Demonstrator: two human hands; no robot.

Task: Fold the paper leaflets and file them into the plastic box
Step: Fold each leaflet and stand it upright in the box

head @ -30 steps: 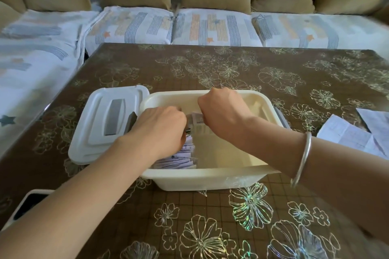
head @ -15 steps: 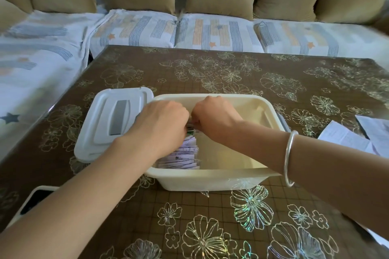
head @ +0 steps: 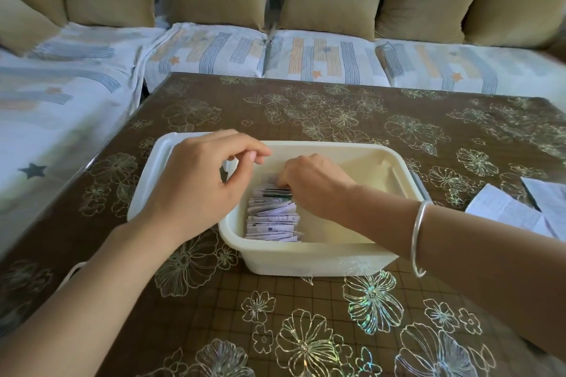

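A cream plastic box point(head: 306, 258) stands in the middle of the brown flowered table. A row of folded leaflets point(head: 271, 220) stands on edge along its left side. My right hand point(head: 315, 186), with a silver bangle on the wrist, reaches into the box. Its fingers are curled down on the folded leaflet at the far end of the row, and their tips are hidden. My left hand point(head: 202, 180) hovers above the box's left rim. Its fingers are loosely curled and it holds nothing.
The box's white lid point(head: 147, 180) lies left of the box, mostly under my left hand. Unfolded paper leaflets point(head: 505, 211) lie at the table's right edge. A white object point(head: 72, 272) peeks out under my left forearm. A sofa with cushions runs behind and to the left.
My left hand has lifted out of the box and off the leaflets, to above the left rim. My right hand has stayed inside, at the far end of the row.
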